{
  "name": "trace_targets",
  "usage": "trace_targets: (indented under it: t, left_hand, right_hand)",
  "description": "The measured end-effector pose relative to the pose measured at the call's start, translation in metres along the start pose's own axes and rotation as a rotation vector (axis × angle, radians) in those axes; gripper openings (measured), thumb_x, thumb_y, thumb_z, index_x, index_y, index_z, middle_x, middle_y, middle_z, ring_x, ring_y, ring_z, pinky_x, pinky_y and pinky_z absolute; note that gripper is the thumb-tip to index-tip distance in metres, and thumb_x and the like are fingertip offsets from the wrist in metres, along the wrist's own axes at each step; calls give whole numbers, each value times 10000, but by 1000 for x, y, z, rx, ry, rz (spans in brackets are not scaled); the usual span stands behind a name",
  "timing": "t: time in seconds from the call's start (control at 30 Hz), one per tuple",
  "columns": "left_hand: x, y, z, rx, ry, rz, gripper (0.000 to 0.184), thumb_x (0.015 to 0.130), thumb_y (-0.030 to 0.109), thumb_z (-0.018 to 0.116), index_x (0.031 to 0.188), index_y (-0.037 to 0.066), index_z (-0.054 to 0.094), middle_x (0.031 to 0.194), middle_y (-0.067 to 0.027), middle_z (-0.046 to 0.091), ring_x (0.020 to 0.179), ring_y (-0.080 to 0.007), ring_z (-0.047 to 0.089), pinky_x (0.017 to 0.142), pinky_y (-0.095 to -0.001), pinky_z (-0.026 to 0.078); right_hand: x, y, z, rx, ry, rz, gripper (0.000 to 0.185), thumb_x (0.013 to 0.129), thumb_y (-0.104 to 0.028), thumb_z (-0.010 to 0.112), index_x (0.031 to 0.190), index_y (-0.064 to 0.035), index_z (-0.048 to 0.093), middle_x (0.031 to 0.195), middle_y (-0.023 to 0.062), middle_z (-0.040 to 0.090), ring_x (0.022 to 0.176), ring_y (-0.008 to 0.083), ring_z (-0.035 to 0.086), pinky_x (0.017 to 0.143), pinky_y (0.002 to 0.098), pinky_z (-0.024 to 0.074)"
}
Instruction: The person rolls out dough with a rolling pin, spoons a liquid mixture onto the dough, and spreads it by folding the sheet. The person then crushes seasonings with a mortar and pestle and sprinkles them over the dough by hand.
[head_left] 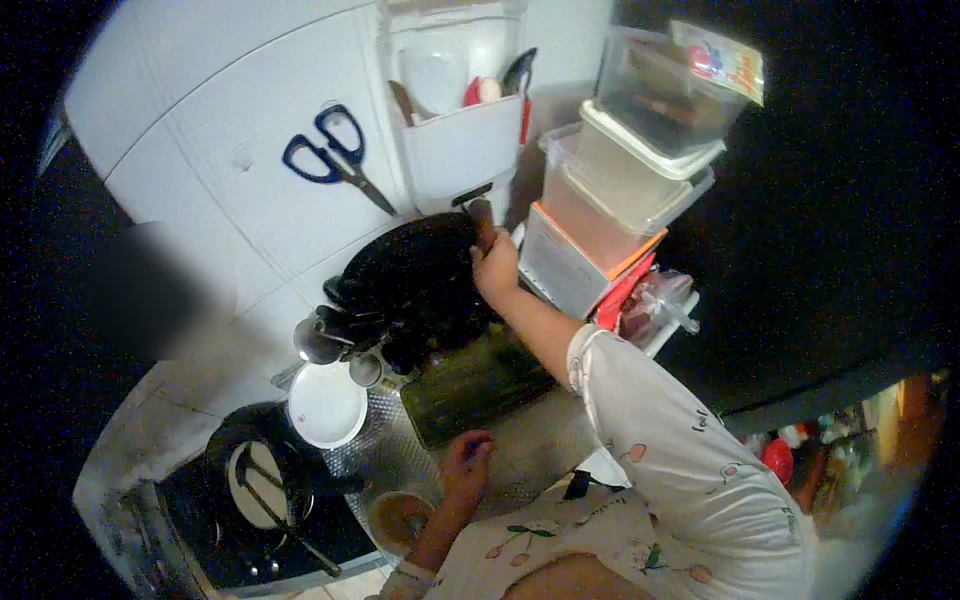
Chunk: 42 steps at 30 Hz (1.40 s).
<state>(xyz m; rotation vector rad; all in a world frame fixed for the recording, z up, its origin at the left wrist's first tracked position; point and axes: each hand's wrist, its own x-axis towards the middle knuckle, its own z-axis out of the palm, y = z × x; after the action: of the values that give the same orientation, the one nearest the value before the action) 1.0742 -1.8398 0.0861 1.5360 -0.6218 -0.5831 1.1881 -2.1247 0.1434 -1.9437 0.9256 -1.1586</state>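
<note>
Here, brown handle [482, 220] in right hand [497, 270]

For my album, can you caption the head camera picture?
Right hand on a brown handle by the white holder, left hand near the green board.

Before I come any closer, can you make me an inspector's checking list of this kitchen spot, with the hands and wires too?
Surface: textured counter, with a dark green board on it.
Job's things: brown-handled tool, up by the white wall holder.
Clutter: round white item, bowl and stacked containers.
Hands: right hand closed on the tool; left hand by the board's near edge, its grip unclear.
Cables: nothing seen.
Surroundings: scissors on the wall; black stove with a dark pan, a long utensil across it.
</note>
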Motion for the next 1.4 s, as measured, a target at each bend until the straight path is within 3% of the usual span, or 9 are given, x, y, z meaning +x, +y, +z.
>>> trace_targets:
  t: [0.33, 0.6, 0.73, 0.87, 0.93, 1.0, 1.07, 1.13, 1.4]
  left_hand:
    - [-2, 25, 5, -59, -110, -118, 164, 837, 119, 539, 972, 27, 522, 906, -62, 546, 853, -143, 514, 783, -284, 418]
    - [3, -5, 18, -97, -217, -38, 142, 813, 104, 557, 928, 24, 531, 891, -70, 544, 790, -156, 522, 727, -292, 445]
    - [13, -39, 18, 65, -437, -290, 435, 787, 175, 625, 1138, 7, 430, 960, -132, 542, 895, -234, 476, 858, -397, 357]
    - [-11, -11, 84, 4, -530, -105, 216, 795, 111, 577, 971, 10, 501, 881, -86, 538, 803, -182, 502, 736, -326, 423]
    - [-71, 5, 82, -24, -445, -45, 112, 800, 79, 553, 887, 12, 537, 841, -64, 536, 757, -156, 516, 675, -290, 456]
    - [-103, -22, 103, -13, -443, 69, 113, 789, 80, 572, 871, 10, 539, 816, -50, 544, 740, -138, 512, 662, -286, 455]
    - [-155, 11, 150, 106, -519, -179, 158, 778, 84, 607, 917, 24, 560, 857, -47, 580, 771, -121, 536, 697, -249, 456]
    - [-201, 24, 203, 201, -715, 95, 176, 822, 132, 560, 962, 24, 557, 859, -54, 594, 770, -129, 557, 701, -261, 462]
    - [-297, -1, 225, 246, -1104, 137, 241, 816, 202, 560, 971, 18, 570, 895, -101, 597, 826, -158, 567, 744, -300, 460]
  right_hand:
    - [-18, 21, 9, -155, -64, 53, 398, 722, -52, 578, 1094, -13, 441, 898, 217, 567, 838, 417, 524, 738, 474, 427]
    - [-82, 17, -8, 92, -210, -59, 533, 769, -175, 573, 1246, -62, 365, 1321, 186, 304, 1245, 331, 266, 1039, 384, 231]
    - [-150, -16, -123, 88, -410, -178, 491, 775, -230, 578, 1207, -67, 412, 1297, 168, 347, 1218, 319, 311, 996, 401, 298]
    - [-202, 0, -253, 244, -653, -2, 357, 787, -203, 564, 1111, -64, 507, 1080, 123, 545, 998, 278, 512, 843, 380, 413]
    - [-279, 22, -290, 240, -475, -65, 297, 786, -168, 567, 1066, -70, 546, 992, 125, 585, 922, 272, 555, 793, 365, 440]
    - [-327, 30, -357, 277, -449, 260, 224, 797, -106, 572, 1011, -45, 592, 954, 109, 623, 879, 217, 590, 749, 308, 469]
    - [-380, 51, -435, 357, -213, 167, 175, 766, -37, 602, 940, -41, 626, 919, 103, 635, 831, 198, 600, 750, 304, 471]
    - [-442, 74, -516, 35, -74, 222, 161, 747, -1, 560, 894, -22, 622, 891, 118, 632, 834, 200, 595, 763, 307, 467]
    - [-689, 119, -592, 226, 696, 909, 404, 887, -330, 454, 684, -3, 579, 660, 88, 577, 590, 160, 529, 582, 292, 432]
